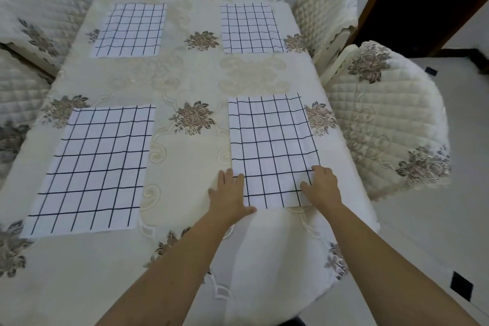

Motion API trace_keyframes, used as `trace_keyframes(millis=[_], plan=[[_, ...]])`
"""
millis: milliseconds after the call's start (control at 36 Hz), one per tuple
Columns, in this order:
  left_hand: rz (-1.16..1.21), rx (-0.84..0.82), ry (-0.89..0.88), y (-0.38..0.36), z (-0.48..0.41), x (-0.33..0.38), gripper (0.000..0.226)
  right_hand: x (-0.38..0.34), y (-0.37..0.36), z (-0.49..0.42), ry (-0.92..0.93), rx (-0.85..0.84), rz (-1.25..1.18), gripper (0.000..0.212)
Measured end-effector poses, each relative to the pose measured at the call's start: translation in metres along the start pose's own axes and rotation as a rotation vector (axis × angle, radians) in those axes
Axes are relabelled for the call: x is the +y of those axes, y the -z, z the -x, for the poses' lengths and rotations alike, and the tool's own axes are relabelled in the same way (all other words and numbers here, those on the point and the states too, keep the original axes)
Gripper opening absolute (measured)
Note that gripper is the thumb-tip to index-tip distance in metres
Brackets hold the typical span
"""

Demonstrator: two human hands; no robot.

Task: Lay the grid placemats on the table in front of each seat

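Four white rectangular cloth placemats with black grid lines lie flat on the cream flower-embroidered table (pixel 190 82): the far left placemat (pixel 129 30), far right placemat (pixel 250 29), near left placemat (pixel 95 167) and near right placemat (pixel 272 145). The left hand (pixel 229 190) and right hand (pixel 321 185) rest on the near right placemat's near corners, fingers straight and released, grasping nothing. The cloth looks thin, light and limp, likely to wrinkle or slide; pinching two corners suits it.
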State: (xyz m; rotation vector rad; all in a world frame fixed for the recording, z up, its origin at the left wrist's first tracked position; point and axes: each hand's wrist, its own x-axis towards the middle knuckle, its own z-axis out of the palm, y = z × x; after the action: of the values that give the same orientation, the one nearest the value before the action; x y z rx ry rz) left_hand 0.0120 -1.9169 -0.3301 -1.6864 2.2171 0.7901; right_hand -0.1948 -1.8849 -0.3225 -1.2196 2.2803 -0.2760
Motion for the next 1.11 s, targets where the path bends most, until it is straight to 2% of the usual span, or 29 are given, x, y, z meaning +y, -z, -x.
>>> trace_keyframes(millis=[389, 556, 722, 861, 1000, 1111], plan=[[0.036, 0.014, -0.035, -0.002, 0.003, -0.003, 0.089, -0.001, -0.003, -0.005, 0.073, -0.016, 0.019, 0.050], [0.123, 0.136, -0.082, -0.005, 0.002, -0.007, 0.075, -0.001, -0.003, -0.004, 0.078, -0.009, 0.018, 0.051], [0.186, 0.163, -0.072, -0.005, -0.001, -0.011, 0.068, -0.002, -0.002, -0.004, 0.066, 0.000, -0.027, 0.048], [0.142, 0.158, -0.069, -0.006, 0.000, -0.014, 0.059, -0.004, -0.004, -0.003, 0.071, -0.016, -0.047, 0.048], [0.093, 0.161, -0.072, -0.007, 0.002, -0.016, 0.060, -0.006, -0.004, -0.002, 0.063, -0.021, -0.038, 0.048], [0.055, 0.161, -0.070, -0.007, 0.004, -0.016, 0.069, -0.006, -0.003, -0.003, 0.025, -0.016, -0.014, 0.045]])
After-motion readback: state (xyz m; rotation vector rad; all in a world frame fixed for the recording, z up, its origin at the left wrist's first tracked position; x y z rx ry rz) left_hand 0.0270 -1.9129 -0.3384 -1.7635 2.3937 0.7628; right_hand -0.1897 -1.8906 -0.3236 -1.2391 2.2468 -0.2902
